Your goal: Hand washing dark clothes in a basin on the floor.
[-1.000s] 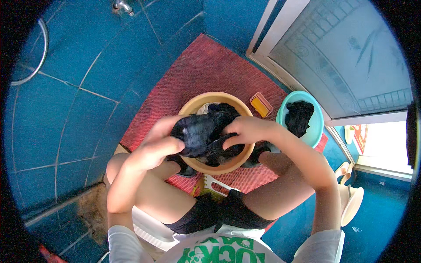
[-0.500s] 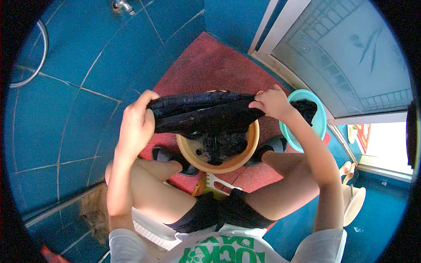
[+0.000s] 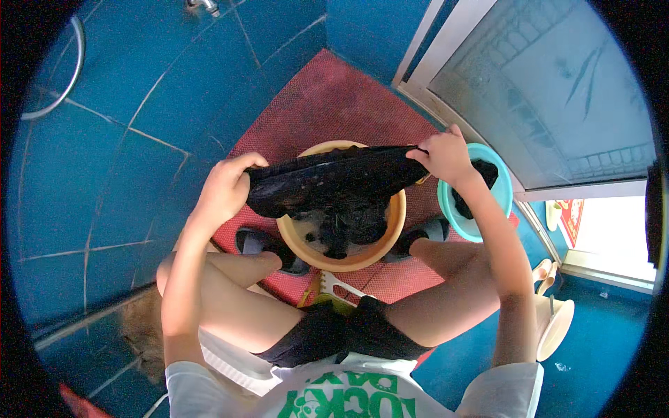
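Note:
A wet-looking black garment (image 3: pixel 327 182) is stretched sideways over a yellow-orange basin (image 3: pixel 341 265); its exact kind cannot be told. My left hand (image 3: pixel 228 184) is closed on its left end, thumb side up. At the other end my right hand (image 3: pixel 444 155) pinches the upper corner. The lower folds hang down into the basin, where more dark cloth lies in cloudy water. To the right, a turquoise basin (image 3: pixel 506 188) holds another black cloth (image 3: pixel 486 175), partly behind my right forearm.
Both basins stand on a red textured mat (image 3: pixel 293 111), between and beside my slippered feet (image 3: pixel 258 244). A white and yellow-green plastic object (image 3: pixel 343 287) sits between my knees. Blue tiled wall with a hose (image 3: pixel 80 66) lies left; a frosted door (image 3: pixel 543 97) stands right.
My right hand has moved a little up and right, my left slightly right and down. The garment's two spread folds have drawn together, and more of the basin's far rim shows.

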Action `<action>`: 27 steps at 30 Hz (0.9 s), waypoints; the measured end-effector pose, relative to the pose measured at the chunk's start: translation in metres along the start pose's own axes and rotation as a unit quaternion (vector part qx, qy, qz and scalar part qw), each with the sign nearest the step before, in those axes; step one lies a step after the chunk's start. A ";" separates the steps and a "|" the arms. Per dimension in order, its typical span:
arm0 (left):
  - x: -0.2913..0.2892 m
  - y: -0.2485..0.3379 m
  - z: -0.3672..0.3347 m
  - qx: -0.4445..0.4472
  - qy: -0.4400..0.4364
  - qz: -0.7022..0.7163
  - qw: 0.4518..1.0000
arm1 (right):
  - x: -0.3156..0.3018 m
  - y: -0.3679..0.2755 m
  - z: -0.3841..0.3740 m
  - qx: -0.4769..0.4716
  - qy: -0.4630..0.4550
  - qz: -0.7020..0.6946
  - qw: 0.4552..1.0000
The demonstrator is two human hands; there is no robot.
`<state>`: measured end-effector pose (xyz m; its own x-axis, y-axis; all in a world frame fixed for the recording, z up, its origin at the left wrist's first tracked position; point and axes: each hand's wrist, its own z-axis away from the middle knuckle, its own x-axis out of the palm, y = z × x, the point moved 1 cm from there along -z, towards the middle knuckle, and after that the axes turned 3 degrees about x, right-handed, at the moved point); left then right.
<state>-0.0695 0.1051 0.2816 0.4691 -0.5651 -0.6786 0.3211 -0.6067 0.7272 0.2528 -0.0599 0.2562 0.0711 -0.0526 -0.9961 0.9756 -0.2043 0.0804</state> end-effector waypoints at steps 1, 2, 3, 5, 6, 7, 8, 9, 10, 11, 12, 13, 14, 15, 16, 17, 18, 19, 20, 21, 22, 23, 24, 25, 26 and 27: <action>0.002 -0.003 -0.002 0.007 0.010 -0.017 1.000 | -0.005 -0.002 0.001 -0.003 0.002 0.004 1.000; 0.003 -0.006 -0.004 0.007 0.017 -0.016 1.000 | -0.011 -0.005 0.003 -0.005 0.040 -0.002 0.999; 0.002 -0.009 -0.005 -0.006 -0.021 0.016 1.000 | -0.017 -0.009 0.006 -0.008 0.078 -0.009 0.997; -0.003 -0.015 -0.009 -0.069 -0.091 0.076 0.991 | -0.024 -0.018 0.008 -0.011 0.111 -0.023 0.993; -0.004 -0.013 -0.011 -0.065 -0.084 0.079 0.991 | -0.027 -0.020 0.010 -0.008 0.140 -0.036 0.989; -0.004 -0.008 -0.012 -0.061 -0.078 0.103 0.990 | -0.031 -0.023 0.010 -0.015 0.175 -0.053 0.983; -0.006 -0.004 -0.013 -0.055 -0.072 0.128 0.988 | -0.033 -0.025 0.012 -0.020 0.179 -0.046 0.983; -0.005 -0.004 -0.015 -0.071 -0.047 0.110 0.990 | -0.034 -0.027 0.012 -0.023 0.183 -0.050 0.981; -0.005 -0.003 -0.014 -0.065 -0.039 0.112 0.991 | -0.036 -0.029 0.013 -0.026 0.188 -0.054 0.980; -0.002 -0.002 -0.012 -0.081 -0.061 0.042 0.994 | -0.037 -0.032 0.016 -0.018 0.175 -0.063 0.982; -0.001 0.004 -0.012 -0.098 -0.082 -0.028 0.991 | -0.038 -0.036 0.020 -0.012 0.165 -0.057 0.985; -0.006 0.017 -0.011 -0.098 -0.089 -0.039 0.990 | -0.040 -0.039 0.024 -0.009 0.163 -0.048 0.985; -0.003 0.008 -0.010 -0.010 -0.070 -0.057 0.996 | -0.042 -0.042 0.026 -0.006 0.161 -0.039 0.986; -0.004 0.009 -0.009 0.010 -0.072 -0.061 0.995 | -0.045 -0.044 0.029 -0.007 0.163 -0.032 0.986; -0.006 0.010 -0.009 0.030 -0.075 -0.066 0.995 | -0.048 -0.044 0.032 0.005 0.142 -0.030 0.989; -0.007 0.011 -0.010 0.034 -0.070 -0.064 0.995 | -0.051 -0.045 0.035 0.018 0.121 -0.028 0.992; -0.008 0.015 -0.010 0.012 -0.067 -0.059 0.996 | -0.055 -0.047 0.037 0.020 0.122 -0.024 0.992; -0.009 0.017 -0.010 -0.009 -0.064 -0.055 0.996 | -0.060 -0.050 0.040 0.023 0.123 -0.021 0.992; -0.009 0.016 -0.010 -0.005 -0.064 -0.054 0.997 | -0.064 -0.052 0.042 0.025 0.124 -0.019 0.992; -0.009 0.015 -0.010 -0.023 -0.043 -0.021 0.999 | -0.066 -0.053 0.043 0.026 0.127 -0.016 0.991; -0.009 0.014 -0.010 -0.040 -0.023 0.012 0.999 | -0.069 -0.053 0.045 0.025 0.135 -0.016 0.990; -0.010 0.012 -0.007 -0.047 -0.017 0.028 0.998 | -0.071 -0.054 0.046 0.024 0.143 -0.017 0.989; -0.008 0.012 -0.005 -0.044 -0.014 0.027 0.999 | -0.073 -0.052 0.047 0.024 0.146 -0.015 0.989; -0.005 0.012 -0.001 -0.061 0.007 0.109 0.992 | -0.075 -0.050 0.048 0.036 0.140 -0.017 0.989; -0.003 0.013 0.003 -0.078 0.026 0.190 0.978 | -0.076 -0.047 0.049 0.048 0.134 -0.020 0.990; -0.003 0.013 0.004 -0.074 0.025 0.187 0.979 | -0.076 -0.045 0.051 0.051 0.138 -0.021 0.989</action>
<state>-0.0698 0.0964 0.2926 0.6156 -0.7017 -0.3585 0.2335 -0.2721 0.9335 0.1931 -0.0961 0.3298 0.0987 0.2234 -0.9697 0.9537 -0.2995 0.0281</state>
